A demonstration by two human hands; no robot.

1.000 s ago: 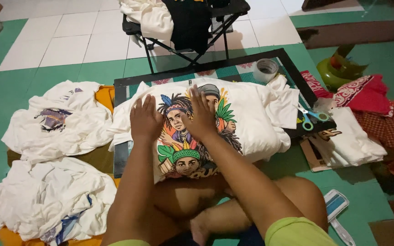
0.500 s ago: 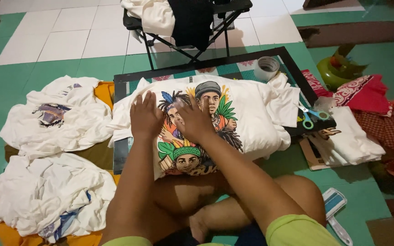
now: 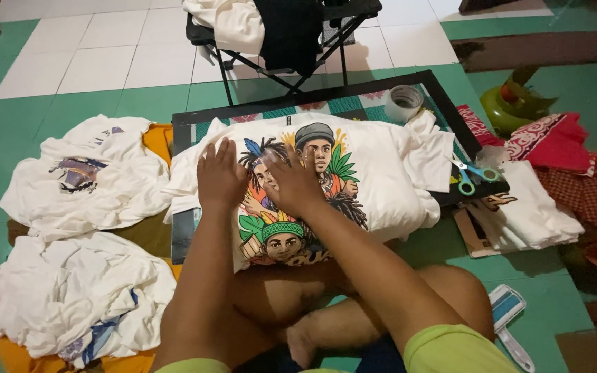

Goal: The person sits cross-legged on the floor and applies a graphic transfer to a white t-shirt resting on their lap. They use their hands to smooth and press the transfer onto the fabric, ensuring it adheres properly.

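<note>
Green floor (image 3: pixel 50 90), white tiles at the far side; you sit cross-legged at the near edge.

Black-framed board (image 3: pixel 450 103) lies flat on the floor in front of you. The white printed T-shirt (image 3: pixel 388 179) is spread over it, print side up, its near hem draping off the board onto your knees. Keep the printed panel over the board, not over your legs, so you press against something firm.

Two heaps of white shirts (image 3: pixel 84 186) lie on the left, well apart from the work. A folded white garment (image 3: pixel 533 214) sits on the right, just beside the board.

Left hand (image 3: pixel 220 176): flat on the shirt at the left edge of the print, palm down, fingers (image 3: pixel 217 152) extended and close together. Right hand (image 3: pixel 297 183): flat on the middle of the print, fingers slightly spread, nothing pinched in either hand. Judgement: the cloth bunches toward the far right corner, so stroke outward from the centre with whole palms, one hand anchoring while the other sweeps.

Tape roll (image 3: pixel 403 103) stands on the far right of the board, touching the shirt's edge. Scissors with teal handles (image 3: pixel 470 175) lie on the board's right edge; keep sweeps short of them so cloth does not catch.
</note>
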